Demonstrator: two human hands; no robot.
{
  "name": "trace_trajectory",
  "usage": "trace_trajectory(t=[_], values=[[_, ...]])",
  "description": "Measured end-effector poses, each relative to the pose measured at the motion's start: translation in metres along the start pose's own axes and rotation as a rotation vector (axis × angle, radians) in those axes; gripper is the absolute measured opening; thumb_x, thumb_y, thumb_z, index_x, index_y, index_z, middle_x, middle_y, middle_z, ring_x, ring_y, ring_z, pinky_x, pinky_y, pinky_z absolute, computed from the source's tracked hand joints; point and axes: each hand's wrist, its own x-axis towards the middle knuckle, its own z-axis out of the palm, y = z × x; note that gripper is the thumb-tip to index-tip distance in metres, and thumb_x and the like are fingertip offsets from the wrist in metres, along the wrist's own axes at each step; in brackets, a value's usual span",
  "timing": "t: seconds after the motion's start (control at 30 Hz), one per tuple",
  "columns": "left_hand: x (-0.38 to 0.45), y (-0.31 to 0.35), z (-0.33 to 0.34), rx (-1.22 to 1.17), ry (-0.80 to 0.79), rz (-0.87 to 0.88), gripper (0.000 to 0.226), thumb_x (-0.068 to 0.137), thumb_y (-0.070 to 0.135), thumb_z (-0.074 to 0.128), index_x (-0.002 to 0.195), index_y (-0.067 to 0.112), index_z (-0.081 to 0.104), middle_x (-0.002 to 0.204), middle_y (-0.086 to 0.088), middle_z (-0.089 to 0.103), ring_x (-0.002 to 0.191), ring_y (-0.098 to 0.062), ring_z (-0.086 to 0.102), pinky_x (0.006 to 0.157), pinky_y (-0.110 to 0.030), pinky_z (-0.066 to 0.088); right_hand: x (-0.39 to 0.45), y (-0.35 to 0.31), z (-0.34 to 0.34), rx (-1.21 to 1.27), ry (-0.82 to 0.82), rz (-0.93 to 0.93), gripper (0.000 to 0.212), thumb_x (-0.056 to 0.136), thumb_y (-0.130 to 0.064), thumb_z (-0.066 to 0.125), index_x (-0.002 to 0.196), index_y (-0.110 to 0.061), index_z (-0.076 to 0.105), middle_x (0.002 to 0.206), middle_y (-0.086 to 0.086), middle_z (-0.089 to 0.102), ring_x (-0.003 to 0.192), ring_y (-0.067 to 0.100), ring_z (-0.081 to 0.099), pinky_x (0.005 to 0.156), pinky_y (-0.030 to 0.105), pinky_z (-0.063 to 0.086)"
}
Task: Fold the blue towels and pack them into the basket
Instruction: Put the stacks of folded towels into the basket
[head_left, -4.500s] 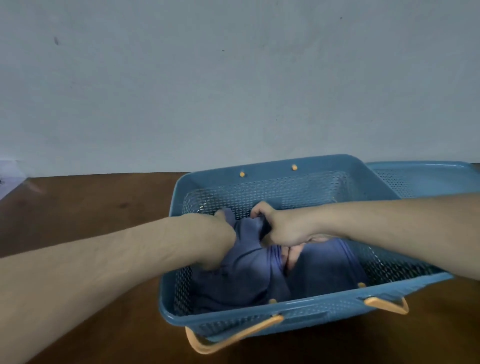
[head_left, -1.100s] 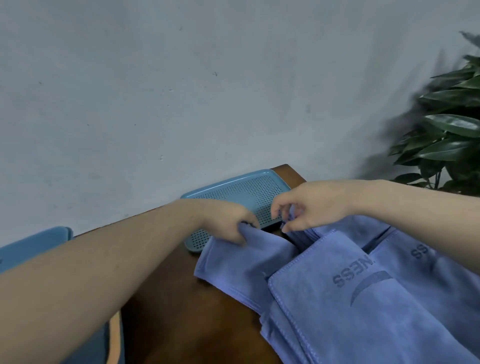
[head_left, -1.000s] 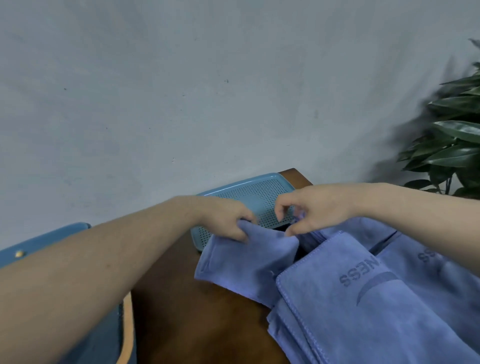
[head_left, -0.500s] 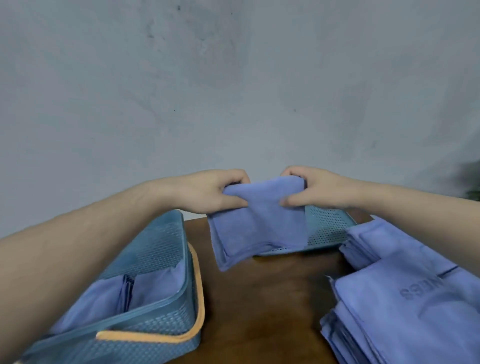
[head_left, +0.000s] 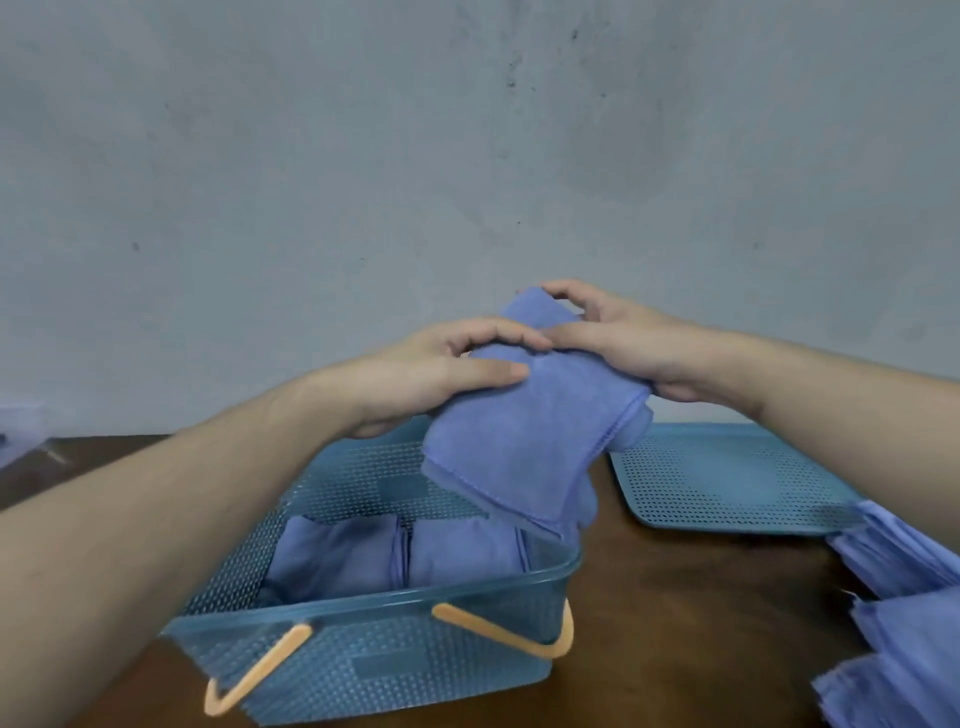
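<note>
A folded blue towel (head_left: 524, 436) hangs in the air above the far right part of the blue mesh basket (head_left: 374, 670). My left hand (head_left: 441, 371) grips its left upper edge, thumb on top. My right hand (head_left: 623, 343) holds its right upper edge, fingers curled round the fold. Two folded blue towels (head_left: 395, 558) lie side by side inside the basket. A pile of blue towels (head_left: 904, 623) sits on the table at the right edge.
The basket has an orange handle (head_left: 498, 631) on its near side. A blue perforated lid (head_left: 727, 480) lies flat on the brown wooden table (head_left: 691, 639) to the right of the basket. A grey wall rises behind the table.
Both hands picked a folded towel from the pile at the right, lifted it, and carried it left until it hangs over the basket. My view swung left with it.
</note>
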Motion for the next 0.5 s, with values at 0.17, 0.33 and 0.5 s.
trace_trajectory(t=[0.17,0.33,0.5], values=[[-0.024,-0.022,-0.030,-0.022,0.090,0.010,0.035,0.096,0.006,0.063,0.119,0.032,0.070,0.130,0.017,0.064,0.117,0.001,0.061,0.093,-0.017,0.051,0.022,-0.024,0.030,-0.080,-0.030,0.024,0.050,0.091,-0.026,0.072,0.135,-0.034,0.049,0.103,0.003,0.077,0.088,0.018,0.075,0.074,0.028,0.058],[-0.043,-0.040,-0.052,-0.134,0.209,0.080,0.042,0.093,0.007,0.065,0.127,0.033,0.064,0.136,0.015,0.052,0.118,0.007,0.058,0.093,-0.014,0.050,0.034,-0.016,0.044,-0.191,-0.148,0.243,0.047,0.080,-0.047,0.073,0.123,-0.030,0.064,0.113,-0.005,0.075,0.104,0.016,0.070,0.093,0.035,0.052],[-0.053,-0.062,-0.061,-0.215,0.236,0.016,0.053,0.092,0.008,0.069,0.136,0.036,0.059,0.146,0.006,0.051,0.126,-0.009,0.058,0.106,-0.030,0.049,0.046,0.001,0.061,0.078,-0.102,0.371,0.024,0.091,-0.022,0.066,0.115,-0.021,0.065,0.113,0.001,0.072,0.102,0.017,0.066,0.096,0.035,0.054]])
